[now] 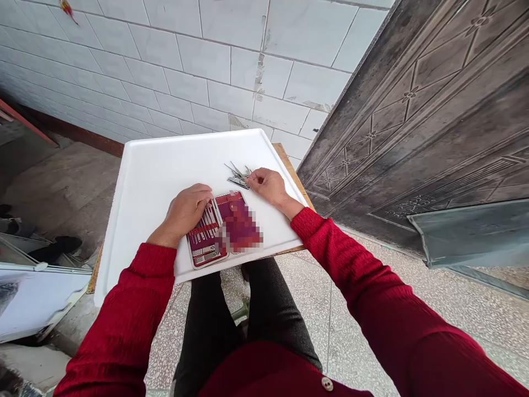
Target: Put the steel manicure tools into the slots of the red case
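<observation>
A manicure case (201,267) lies unfolded on a white foam board (165,160). Slim metal tools (206,229) sit under a red strap in its left half, with nail clippers (209,255) below them. The right half (235,218) is purple-red and partly blurred out. My left hand (188,209) is closed over the case's upper left edge, steadying it. Beyond the case, a small pile of metal manicure tools (236,175) rests on the board. My right hand (268,186) pinches at the pile's right side, its fingertips closed on a metal tool whose kind is partly hidden.
The foam board lies on a wooden tabletop (285,157) above my lap. A white tiled wall (198,60) stands behind, and a dark patterned metal door (392,110) at the right. Assorted items, including a white panel (41,298), are at the lower left.
</observation>
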### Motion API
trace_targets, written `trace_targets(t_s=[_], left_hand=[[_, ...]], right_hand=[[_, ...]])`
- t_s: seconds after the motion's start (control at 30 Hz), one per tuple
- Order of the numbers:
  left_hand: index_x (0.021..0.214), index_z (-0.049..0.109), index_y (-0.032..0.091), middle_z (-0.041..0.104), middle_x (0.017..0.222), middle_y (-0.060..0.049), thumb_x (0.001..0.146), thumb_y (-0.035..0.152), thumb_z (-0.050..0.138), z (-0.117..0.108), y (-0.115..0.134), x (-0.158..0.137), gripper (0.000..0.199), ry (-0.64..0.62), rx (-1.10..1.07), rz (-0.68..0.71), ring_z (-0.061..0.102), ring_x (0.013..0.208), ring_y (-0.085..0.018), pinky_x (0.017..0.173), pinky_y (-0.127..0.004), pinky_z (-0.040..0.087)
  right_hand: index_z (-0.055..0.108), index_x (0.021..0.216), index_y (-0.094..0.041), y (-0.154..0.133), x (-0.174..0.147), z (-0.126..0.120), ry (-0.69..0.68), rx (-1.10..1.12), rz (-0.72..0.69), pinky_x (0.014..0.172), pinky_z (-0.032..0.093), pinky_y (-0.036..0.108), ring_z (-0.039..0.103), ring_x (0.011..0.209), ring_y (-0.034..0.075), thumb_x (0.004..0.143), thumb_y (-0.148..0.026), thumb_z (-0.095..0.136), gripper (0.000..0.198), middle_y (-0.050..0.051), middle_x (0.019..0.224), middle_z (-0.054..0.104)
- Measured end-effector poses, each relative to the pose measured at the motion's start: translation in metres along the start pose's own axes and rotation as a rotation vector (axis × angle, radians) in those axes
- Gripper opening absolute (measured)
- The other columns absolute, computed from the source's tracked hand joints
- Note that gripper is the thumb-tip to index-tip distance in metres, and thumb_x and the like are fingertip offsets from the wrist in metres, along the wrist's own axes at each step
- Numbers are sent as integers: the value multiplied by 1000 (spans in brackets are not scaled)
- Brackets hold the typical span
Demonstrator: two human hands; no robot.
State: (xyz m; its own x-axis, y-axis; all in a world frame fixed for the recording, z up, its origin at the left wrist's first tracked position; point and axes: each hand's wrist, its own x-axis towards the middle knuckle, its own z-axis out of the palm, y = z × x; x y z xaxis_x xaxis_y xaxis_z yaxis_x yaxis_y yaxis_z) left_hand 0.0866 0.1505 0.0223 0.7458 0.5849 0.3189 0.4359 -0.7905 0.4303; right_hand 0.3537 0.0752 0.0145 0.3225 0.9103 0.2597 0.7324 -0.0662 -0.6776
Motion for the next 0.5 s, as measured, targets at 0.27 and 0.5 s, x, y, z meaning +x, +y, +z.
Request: trace_targets(t_s=[0.27, 0.5], left_hand=[[94, 74, 24, 74, 123, -6, 98, 31, 39, 0, 0, 0, 35, -4, 2, -7, 68, 115, -25, 99, -40, 55], [95, 74, 23, 74, 123, -6, 98, 31, 39, 0, 0, 0, 35, 0, 5, -5, 68, 114, -25, 95, -39, 56]], right_hand=[[66, 70, -19, 2, 0, -2, -1, -46, -26, 63, 35, 28, 52, 67, 14, 91, -37, 63, 28, 0, 71, 64], [54, 61, -21, 3, 1, -3, 30, 27, 6, 60, 34, 27, 45, 60, 12, 91, -41, 63, 37, -3, 60, 53]])
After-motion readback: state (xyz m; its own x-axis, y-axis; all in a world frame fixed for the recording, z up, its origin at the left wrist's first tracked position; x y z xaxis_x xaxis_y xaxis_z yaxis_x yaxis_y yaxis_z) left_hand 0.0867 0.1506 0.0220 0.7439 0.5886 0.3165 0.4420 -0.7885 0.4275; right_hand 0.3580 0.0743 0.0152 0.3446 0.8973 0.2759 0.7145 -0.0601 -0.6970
